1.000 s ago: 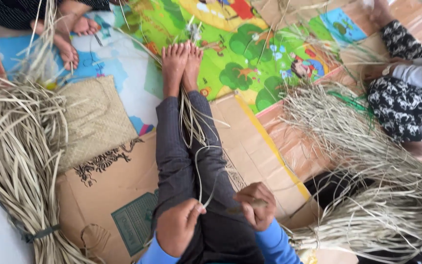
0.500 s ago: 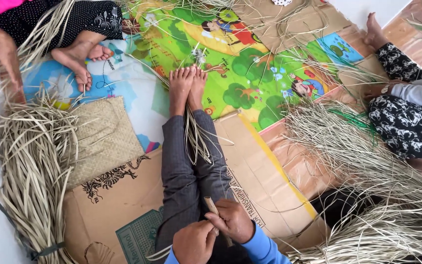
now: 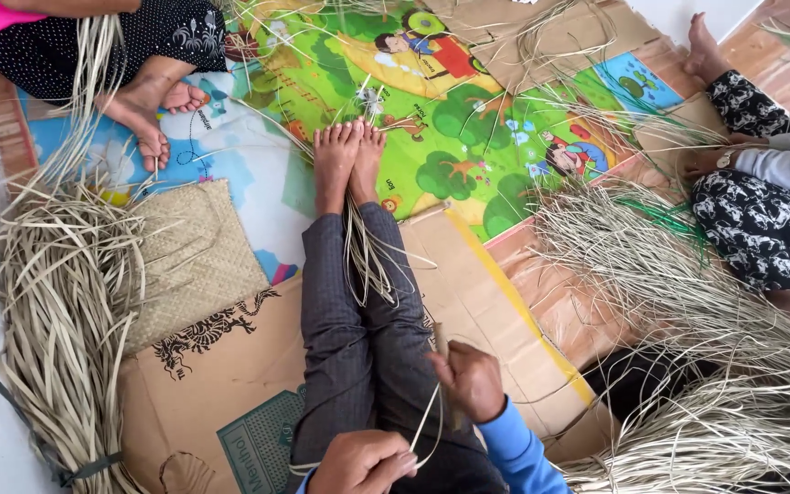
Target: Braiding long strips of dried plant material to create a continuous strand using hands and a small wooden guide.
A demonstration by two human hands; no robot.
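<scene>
Spread far beyond the fingers: a bright play mat [image 3: 468, 119] on the floor, overlaid nearer in by flattened cardboard [image 3: 230, 366]. Right of the fingers, well apart, a loose heap of pale straw [image 3: 706, 348]; far to their left a tied bundle [image 3: 57, 302] of the same, with a woven mat [image 3: 189, 256] just beside it. Two other people at the edges, one top left and one at the right in patterned trousers [image 3: 761, 220], each apart from the work here.

Straight ahead of the fingers, outstretched legs in grey trousers [image 3: 340, 320], bare feet [image 3: 349, 160] together on the play mat, a small sheaf of strips [image 3: 363, 256] lying between the shins.

Close in: left hand [image 3: 363, 462] curled, fingers pinching one end of a thin strip [image 3: 427, 425]. Right hand [image 3: 473, 380] just above it, clenched round a short brown piece whose kind cannot be told, the strip running up to that fist. Seemingly one strip being drawn taut over the lap, between the two hands.
</scene>
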